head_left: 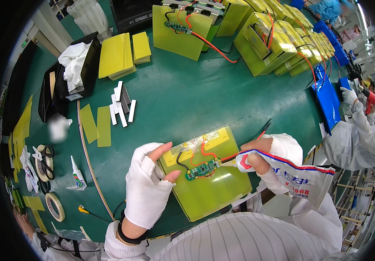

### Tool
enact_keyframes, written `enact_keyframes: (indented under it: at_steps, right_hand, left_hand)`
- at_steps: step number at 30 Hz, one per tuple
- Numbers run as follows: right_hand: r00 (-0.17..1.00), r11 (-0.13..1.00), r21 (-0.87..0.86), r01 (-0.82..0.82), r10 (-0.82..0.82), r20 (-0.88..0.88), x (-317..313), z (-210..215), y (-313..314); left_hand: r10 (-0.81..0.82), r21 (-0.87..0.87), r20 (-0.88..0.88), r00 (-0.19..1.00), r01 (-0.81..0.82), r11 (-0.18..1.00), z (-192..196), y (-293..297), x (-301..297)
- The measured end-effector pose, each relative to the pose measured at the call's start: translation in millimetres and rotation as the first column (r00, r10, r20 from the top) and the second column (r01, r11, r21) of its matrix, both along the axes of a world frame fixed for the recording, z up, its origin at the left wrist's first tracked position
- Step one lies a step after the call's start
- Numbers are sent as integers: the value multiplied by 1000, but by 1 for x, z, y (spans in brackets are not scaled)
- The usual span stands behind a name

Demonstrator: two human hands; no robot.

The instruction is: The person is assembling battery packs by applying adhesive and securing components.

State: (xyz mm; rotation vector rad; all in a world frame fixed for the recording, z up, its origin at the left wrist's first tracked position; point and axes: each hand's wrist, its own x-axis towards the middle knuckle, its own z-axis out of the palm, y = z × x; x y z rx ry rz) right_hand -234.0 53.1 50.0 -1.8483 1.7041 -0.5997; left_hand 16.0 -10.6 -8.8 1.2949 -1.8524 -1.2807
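A battery pack with a yellow-green plate lies tilted before me; a small green circuit board sits on it, with red and black wires. My left hand, in a white fingerless glove, rests at the pack's left edge, thumb and forefinger apart. Its other fingers are partly hidden. Gloved likewise, my right hand is closed round a white glue tube with a blue and red edge. The tube's nozzle points left at the board's right end, where the wires leave. Wire ends stick out beyond this hand.
Several wired battery packs stand at the back. Yellow sheets, white strips, a black bin, scissors, tape and a small glue bottle lie leftward. A co-worker holds a red heat gun at right.
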Motion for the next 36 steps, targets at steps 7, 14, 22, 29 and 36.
enact_keyframes:
  at_steps: [7, 14, 22, 29, 36]
  right_hand:
    - [1000, 997, -75, 27, -26, 18, 1, -5, 1]
    - [999, 997, -67, 34, -36, -23, 0, -6, -1]
    - [999, 990, -135, 36, -36, -3, 1, -8, -2]
    - [999, 982, -187, 35, -28, 36, 0, -15, -4]
    - [999, 993, -119, 4, -10, -52, 0, -8, -2]
  left_hand:
    - [-1, 21, 16, 1000, 1, 1000, 0, 0, 0]
    - [-1, 14, 19, 1000, 1, 1000, -1, 0, 1]
    - [-11, -39, 28, 1000, 12, 999, -1, 0, 1]
    - [-5, -35, 35, 999, 6, 999, -1, 0, 1]
    - [-2, -20, 38, 999, 3, 1000, 1, 0, -1]
